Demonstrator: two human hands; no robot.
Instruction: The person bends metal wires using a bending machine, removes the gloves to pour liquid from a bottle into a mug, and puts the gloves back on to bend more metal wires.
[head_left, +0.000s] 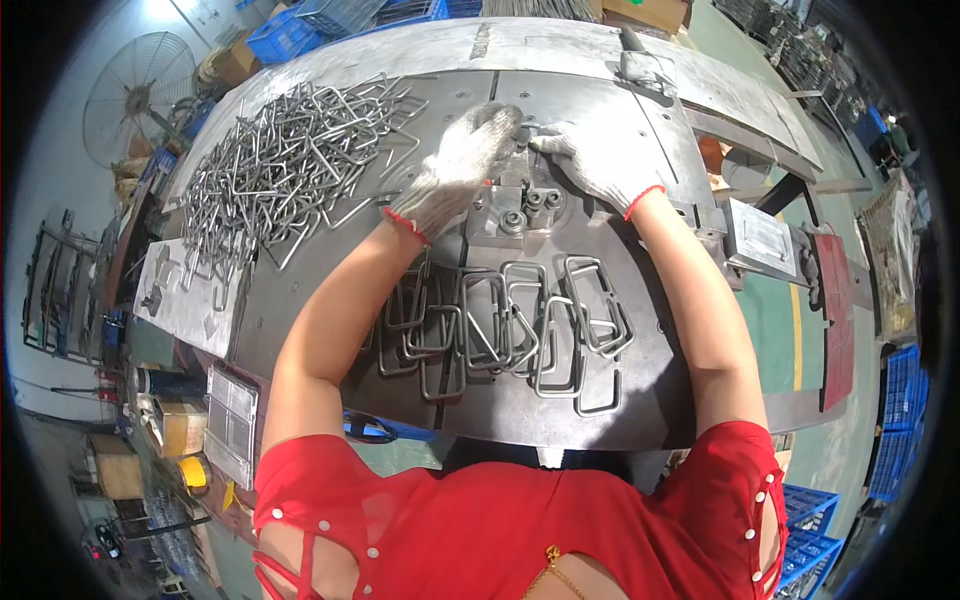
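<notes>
Thin metal wire piece sits at bending block, middle of steel desk. Looks stiff, light, maybe slippery; best held by straight ends. Left hand and right hand, both gloved, pinch wire. Bent loops lie nearer body. Unbent pile at left.

Counts on the steel bench

Two gloved hands, one bending jig, one tangled pile of bent wire pieces too many to count, roughly ten closed wire frames.
</notes>
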